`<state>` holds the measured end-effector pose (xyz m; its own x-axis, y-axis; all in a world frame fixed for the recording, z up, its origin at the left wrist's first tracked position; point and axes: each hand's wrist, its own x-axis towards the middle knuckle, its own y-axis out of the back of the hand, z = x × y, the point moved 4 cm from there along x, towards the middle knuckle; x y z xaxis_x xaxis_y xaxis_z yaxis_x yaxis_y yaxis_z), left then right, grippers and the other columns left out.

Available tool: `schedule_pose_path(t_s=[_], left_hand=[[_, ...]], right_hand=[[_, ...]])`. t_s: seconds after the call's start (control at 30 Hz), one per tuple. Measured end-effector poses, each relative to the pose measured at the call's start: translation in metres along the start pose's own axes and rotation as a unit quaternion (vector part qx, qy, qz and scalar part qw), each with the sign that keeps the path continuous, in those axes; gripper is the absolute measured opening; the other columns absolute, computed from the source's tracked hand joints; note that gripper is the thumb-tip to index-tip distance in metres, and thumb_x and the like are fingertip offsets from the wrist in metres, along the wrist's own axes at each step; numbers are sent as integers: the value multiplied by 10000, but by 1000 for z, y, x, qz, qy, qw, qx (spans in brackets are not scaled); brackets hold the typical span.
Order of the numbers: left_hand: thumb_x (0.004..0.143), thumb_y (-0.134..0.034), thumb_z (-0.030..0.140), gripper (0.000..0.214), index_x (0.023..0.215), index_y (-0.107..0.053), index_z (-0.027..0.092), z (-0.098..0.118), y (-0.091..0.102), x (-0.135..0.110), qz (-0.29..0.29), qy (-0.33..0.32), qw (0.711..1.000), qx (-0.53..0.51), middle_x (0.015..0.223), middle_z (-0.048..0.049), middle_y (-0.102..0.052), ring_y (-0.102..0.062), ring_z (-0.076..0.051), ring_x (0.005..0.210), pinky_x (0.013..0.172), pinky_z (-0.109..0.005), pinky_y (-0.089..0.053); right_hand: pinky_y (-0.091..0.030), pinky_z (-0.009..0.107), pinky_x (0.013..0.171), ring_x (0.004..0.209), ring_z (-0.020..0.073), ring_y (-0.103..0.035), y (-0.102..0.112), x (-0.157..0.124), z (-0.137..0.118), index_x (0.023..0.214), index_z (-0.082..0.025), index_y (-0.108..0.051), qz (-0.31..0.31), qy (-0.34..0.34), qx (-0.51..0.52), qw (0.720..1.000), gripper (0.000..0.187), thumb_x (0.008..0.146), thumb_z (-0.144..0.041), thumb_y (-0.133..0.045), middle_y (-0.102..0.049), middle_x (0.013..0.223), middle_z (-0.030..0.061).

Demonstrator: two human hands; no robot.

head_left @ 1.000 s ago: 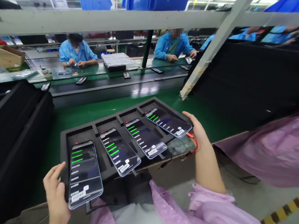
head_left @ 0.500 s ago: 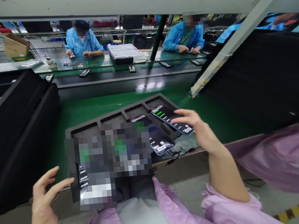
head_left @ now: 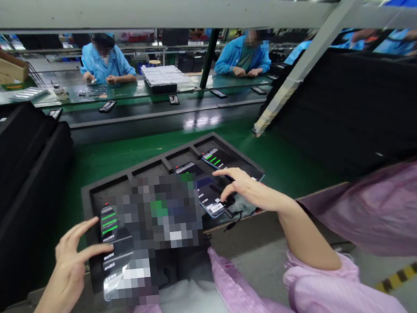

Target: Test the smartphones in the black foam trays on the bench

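A black compartment tray [head_left: 145, 165] lies before me, with phones showing lit test menus in it. My left hand [head_left: 70, 261] is open beside the leftmost phone [head_left: 111, 274], its thumb on or just above the screen. My right hand [head_left: 250, 190] hovers, fingers apart, over the lower part of the third phone [head_left: 204, 191]; whether a fingertip touches the glass I cannot tell. Partly behind that hand lies the right-end phone [head_left: 220, 159], green lines on its display. Pixelation hides the second compartment's contents and part of the leftmost phone.
Black padded dividers [head_left: 18, 175] stand at left, and a black fabric-covered panel [head_left: 352, 118] at right beside a slanted white post [head_left: 293, 82]. Beyond the green bench, several phones lie on a conveyor [head_left: 137, 106]. Two people in blue work across it. Cables [head_left: 233, 220] hang below the tray.
My right hand has shifted left from the right-end phone to the third phone. My left hand has moved right and up, bringing its thumb over the leftmost phone's screen.
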<state>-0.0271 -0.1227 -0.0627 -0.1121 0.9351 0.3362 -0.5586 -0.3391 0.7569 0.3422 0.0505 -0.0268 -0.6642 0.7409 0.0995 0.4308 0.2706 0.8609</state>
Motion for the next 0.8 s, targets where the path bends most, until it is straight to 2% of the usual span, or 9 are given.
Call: schedule_pose_path(t_s=[0.13, 0.2, 0.3, 0.4, 0.47, 0.53, 0.63, 0.7, 0.8], left_hand=[[887, -270, 453, 521, 1013, -670, 143, 4, 16, 25, 93, 5, 969, 227, 1280, -221, -453, -374, -446, 1183, 896, -722, -249], [894, -271, 406, 490, 1044, -654, 140, 18, 16, 38, 76, -39, 971, 223, 1287, -218, -438, -377, -423, 1186, 910, -685, -274], [903, -250, 394, 443, 1114, -620, 273, 52, -3, 56, -62, -175, 976, 118, 1357, -107, -403, -336, -338, 1244, 1000, -586, -262], [911, -231, 433, 433, 1147, -587, 357, 83, -33, 75, -233, -270, 934, 36, 1420, -19, -350, -285, -282, 1294, 1033, -493, -283], [911, -262, 449, 409, 1078, -625, 362, 92, -50, 91, -302, -284, 908, 56, 1412, -16, -370, -302, -283, 1289, 1025, -505, -292], [904, -314, 454, 392, 998, -664, 303, 87, -54, 110, -257, -255, 922, 138, 1382, -60, -412, -319, -314, 1277, 1029, -568, -246], [907, -324, 435, 419, 1036, -645, 199, 65, -30, 121, -62, -151, 959, 232, 1379, -140, -392, -277, -372, 1296, 1029, -631, -165], [914, -302, 436, 432, 1128, -594, 201, 44, -8, 105, 12, -54, 978, 200, 1399, -132, -355, -266, -374, 1305, 1027, -630, -183], [880, -368, 496, 441, 1213, -515, 247, 15, 10, 58, 85, 99, 991, 33, 1424, -85, -315, -261, -338, 1321, 1069, -585, -184]], right_hand=[[-185, 582, 1065, 1235, 298, -380, 13, 3, 22, 1102, -228, -651, 160, -107, -175, 965, 592, 920, -528, -174, -490, 1275, 123], [-216, 574, 1051, 1240, 300, -373, 23, -3, 39, 1143, -236, -630, 194, -141, -184, 953, 596, 920, -518, -155, -484, 1278, 128], [-263, 534, 1043, 1240, 279, -376, 36, -15, 62, 1017, -277, -685, 173, -154, -132, 964, 638, 917, -528, -108, -487, 1301, 81], [-251, 507, 1061, 1234, 267, -386, 43, -19, 80, 807, -251, -717, 134, -166, -90, 973, 731, 912, -536, -52, -508, 1311, 56], [-262, 487, 1062, 1215, 252, -413, 42, -12, 88, 758, -244, -712, 99, -164, -80, 978, 757, 917, -509, -22, -525, 1301, 49], [-254, 515, 1057, 1222, 265, -412, 42, -4, 95, 851, -243, -709, 102, -186, -112, 971, 698, 921, -498, -63, -524, 1295, 68], [-197, 617, 1032, 1265, 326, -347, 44, 0, 90, 1095, -212, -637, 196, -237, -196, 931, 584, 911, -511, -171, -481, 1305, 136], [-184, 629, 1027, 1257, 327, -347, 41, -5, 69, 1188, -205, -582, 265, -215, -210, 916, 573, 915, -505, -177, -467, 1296, 151], [-197, 556, 1059, 1191, 273, -417, 23, -17, 17, 1202, -249, -580, 301, -87, -159, 936, 559, 928, -488, -154, -509, 1215, 114]])
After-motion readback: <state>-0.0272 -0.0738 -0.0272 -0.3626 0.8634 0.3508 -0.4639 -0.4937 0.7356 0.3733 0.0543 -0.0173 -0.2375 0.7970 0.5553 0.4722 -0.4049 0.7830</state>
